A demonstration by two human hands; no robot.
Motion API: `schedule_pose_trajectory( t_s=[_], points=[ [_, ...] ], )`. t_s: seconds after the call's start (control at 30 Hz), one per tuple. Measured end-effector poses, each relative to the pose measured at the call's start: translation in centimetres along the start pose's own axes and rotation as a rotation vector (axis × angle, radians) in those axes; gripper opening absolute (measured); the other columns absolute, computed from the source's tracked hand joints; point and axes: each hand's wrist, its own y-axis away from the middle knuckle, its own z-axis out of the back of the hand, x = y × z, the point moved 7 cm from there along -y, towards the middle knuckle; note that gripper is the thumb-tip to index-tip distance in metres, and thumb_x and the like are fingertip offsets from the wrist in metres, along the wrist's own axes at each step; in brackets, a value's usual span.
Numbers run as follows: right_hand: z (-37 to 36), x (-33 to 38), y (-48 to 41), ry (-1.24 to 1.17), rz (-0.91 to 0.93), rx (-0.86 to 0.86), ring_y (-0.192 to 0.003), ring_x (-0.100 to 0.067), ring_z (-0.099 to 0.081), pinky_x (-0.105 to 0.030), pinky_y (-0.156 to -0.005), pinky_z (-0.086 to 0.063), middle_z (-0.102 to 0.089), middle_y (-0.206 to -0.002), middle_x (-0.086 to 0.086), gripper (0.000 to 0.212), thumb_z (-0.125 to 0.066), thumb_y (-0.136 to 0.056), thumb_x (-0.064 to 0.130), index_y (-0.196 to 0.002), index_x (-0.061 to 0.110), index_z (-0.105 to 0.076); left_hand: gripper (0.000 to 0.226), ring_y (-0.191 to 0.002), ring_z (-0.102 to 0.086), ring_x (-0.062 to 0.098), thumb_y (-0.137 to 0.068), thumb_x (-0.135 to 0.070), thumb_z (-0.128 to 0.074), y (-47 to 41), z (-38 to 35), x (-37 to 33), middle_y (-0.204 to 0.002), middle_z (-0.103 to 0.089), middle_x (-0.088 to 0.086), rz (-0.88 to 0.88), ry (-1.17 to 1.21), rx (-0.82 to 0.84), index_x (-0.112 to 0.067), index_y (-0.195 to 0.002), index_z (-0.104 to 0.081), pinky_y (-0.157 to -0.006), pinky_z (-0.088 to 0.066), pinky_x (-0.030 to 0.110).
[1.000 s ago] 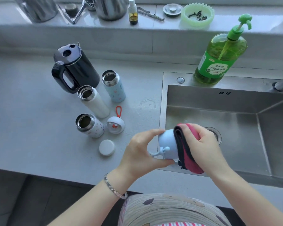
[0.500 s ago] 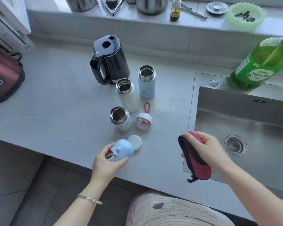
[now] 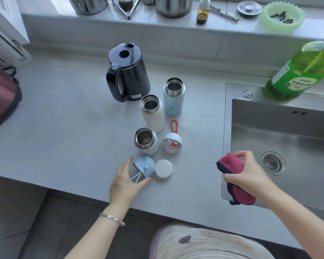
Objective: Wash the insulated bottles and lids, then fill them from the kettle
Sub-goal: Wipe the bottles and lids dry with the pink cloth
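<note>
Three open insulated bottles stand on the grey counter: a light blue one (image 3: 173, 98), a taller white one (image 3: 151, 114) and a short white one (image 3: 145, 142). Behind them is the black kettle (image 3: 131, 77). A round white lid with a red loop (image 3: 172, 143) and a flat white lid (image 3: 163, 168) lie in front. The light blue lid (image 3: 144, 165) rests on the counter beside the flat lid, and my left hand (image 3: 123, 182) curls round it with thumb and fingers. Over the sink's left edge, my right hand (image 3: 251, 174) grips a folded pink cloth (image 3: 230, 163).
The steel sink (image 3: 288, 137) with its drain lies to the right. A green soap bottle (image 3: 297, 75) stands at its back corner. A dark pink bag (image 3: 0, 96) sits at the counter's left end. Metal pots, a small bottle and a green dish line the back ledge.
My left hand took the blue lid away from the cloth, carried it left and set it down on the counter beside the flat white lid. My right hand kept the cloth by the sink.
</note>
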Motion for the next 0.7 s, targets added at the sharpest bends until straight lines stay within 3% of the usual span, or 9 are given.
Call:
schedule_pose_trajectory(
  t_s=[0.13,0.23,0.3,0.4,0.47,0.5,0.6,0.7],
  points=[
    [0.2,-0.1,-0.9,0.014,0.001,-0.016,-0.068,-0.017,-0.05,-0.027,-0.057,-0.038,-0.052,-0.088,-0.003,0.044,-0.069,-0.073,0.008,-0.104,0.015,-0.039,0.084,-0.127,-0.044,0.016,-0.069,-0.028,-0.081,0.5,0.0,-0.1,-0.138,-0.044,0.001,0.0,0.018,0.024,-0.022,-0.141,-0.036,-0.098,-0.041,0.033],
    [0.7,-0.1,-1.3,0.017,0.04,-0.057,-0.071,-0.018,-0.052,-0.026,-0.056,-0.037,-0.056,-0.093,-0.005,0.035,-0.068,-0.073,0.011,-0.099,0.017,-0.045,0.082,-0.13,-0.04,0.019,-0.07,-0.027,-0.08,1.0,0.1,-0.7,-0.14,-0.041,0.003,-0.032,-0.018,0.006,-0.019,-0.14,-0.038,-0.104,-0.036,0.033],
    [1.2,-0.1,-1.4,0.0,0.058,-0.079,-0.071,-0.018,-0.053,-0.025,-0.055,-0.037,-0.058,-0.095,-0.007,0.028,-0.067,-0.073,0.012,-0.094,0.021,-0.05,0.078,-0.131,-0.038,0.024,-0.071,-0.025,-0.08,1.4,0.6,-1.9,-0.141,-0.041,0.007,-0.101,-0.074,-0.042,-0.015,-0.138,-0.041,-0.107,-0.031,0.035],
    [2.1,-0.3,-1.3,-0.067,0.087,-0.078,-0.063,-0.018,-0.055,-0.023,-0.052,-0.039,-0.062,-0.08,-0.002,0.021,-0.063,-0.076,0.007,-0.086,0.022,-0.053,0.066,-0.127,-0.042,0.032,-0.071,-0.018,-0.079,2.3,1.0,-4.2,-0.137,-0.045,0.014,-0.209,-0.157,-0.118,-0.01,-0.131,-0.051,-0.103,-0.035,0.042],
    [2.9,-0.5,-1.1,-0.113,0.11,-0.081,-0.058,-0.015,-0.055,-0.021,-0.047,-0.04,-0.063,-0.078,-0.002,0.021,-0.061,-0.077,0.004,-0.084,0.023,-0.055,0.05,-0.116,-0.047,0.028,-0.073,-0.019,-0.075,3.1,1.2,-7.1,-0.125,-0.053,0.015,-0.382,-0.151,-0.206,-0.008,-0.119,-0.06,-0.093,-0.043,0.043],
    [3.5,-0.8,-1.0,-0.141,0.112,-0.085,-0.056,-0.014,-0.055,-0.019,-0.045,-0.04,-0.064,-0.079,-0.003,0.02,-0.06,-0.078,0.003,-0.085,0.022,-0.056,0.041,-0.11,-0.048,0.022,-0.076,-0.024,-0.068,3.4,1.1,-9.0,-0.118,-0.058,0.012,-0.475,-0.135,-0.214,-0.007,-0.113,-0.063,-0.09,-0.045,0.037],
    [5.7,-2.0,-1.0,-0.184,0.12,-0.124,-0.061,-0.015,-0.056,-0.02,-0.051,-0.042,-0.065,-0.082,-0.003,0.021,-0.06,-0.079,0.003,-0.086,0.023,-0.058,0.034,-0.096,-0.054,0.008,-0.079,-0.034,-0.053,3.1,-2.1,-15.1,-0.099,-0.066,-0.002,-0.561,-0.099,0.056,-0.012,-0.101,-0.067,-0.085,-0.04,0.018],
    [10.0,-3.6,-1.7,-0.225,0.127,-0.219,-0.076,-0.02,-0.061,-0.026,-0.067,-0.043,-0.066,-0.083,0.002,0.024,-0.061,-0.077,0.004,-0.085,0.027,-0.061,0.02,-0.094,-0.06,0.006,-0.086,-0.028,-0.058,1.5,-7.5,-21.2,-0.098,-0.065,-0.01,-0.531,-0.21,0.382,-0.021,-0.104,-0.064,-0.088,-0.045,0.025]
  ],
)
